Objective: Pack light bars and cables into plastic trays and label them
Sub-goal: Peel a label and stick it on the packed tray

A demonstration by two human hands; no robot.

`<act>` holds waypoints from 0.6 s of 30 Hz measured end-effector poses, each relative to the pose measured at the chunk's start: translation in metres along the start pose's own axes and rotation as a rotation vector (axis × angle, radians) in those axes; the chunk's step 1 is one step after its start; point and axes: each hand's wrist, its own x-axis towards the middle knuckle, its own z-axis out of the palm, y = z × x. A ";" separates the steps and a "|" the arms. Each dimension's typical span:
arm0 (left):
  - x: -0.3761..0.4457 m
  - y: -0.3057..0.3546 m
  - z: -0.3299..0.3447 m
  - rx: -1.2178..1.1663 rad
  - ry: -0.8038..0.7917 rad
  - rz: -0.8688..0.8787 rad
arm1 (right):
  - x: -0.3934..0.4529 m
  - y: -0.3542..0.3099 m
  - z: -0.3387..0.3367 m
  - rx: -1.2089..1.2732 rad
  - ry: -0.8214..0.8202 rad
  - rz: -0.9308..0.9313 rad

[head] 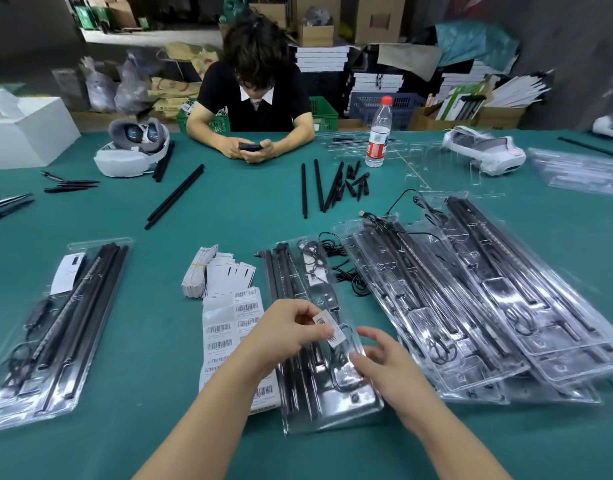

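At lower centre, a barcode label (327, 328) is pinched by the left hand (291, 332) above the packed tray (333, 415), the right hand (384, 365) loosely spread; labelling is judged under way, pressing-down next.

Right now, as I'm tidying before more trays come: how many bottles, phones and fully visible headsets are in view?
Bottle: 1
Phone: 1
Headsets: 2
Total: 4

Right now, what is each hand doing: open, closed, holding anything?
Left hand: pinches a barcode label above the middle tray.
Right hand: open, fingers spread, holds nothing, just over that tray.
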 end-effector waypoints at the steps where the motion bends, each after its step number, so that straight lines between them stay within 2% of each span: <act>1: 0.001 0.001 0.000 0.028 -0.015 0.001 | 0.003 -0.001 0.005 0.056 0.004 -0.007; 5: 0.006 -0.003 -0.004 0.089 -0.054 -0.031 | 0.010 -0.001 0.018 0.175 -0.007 -0.015; 18: 0.025 0.000 -0.001 0.424 -0.246 -0.007 | 0.018 0.010 0.018 0.205 -0.038 -0.030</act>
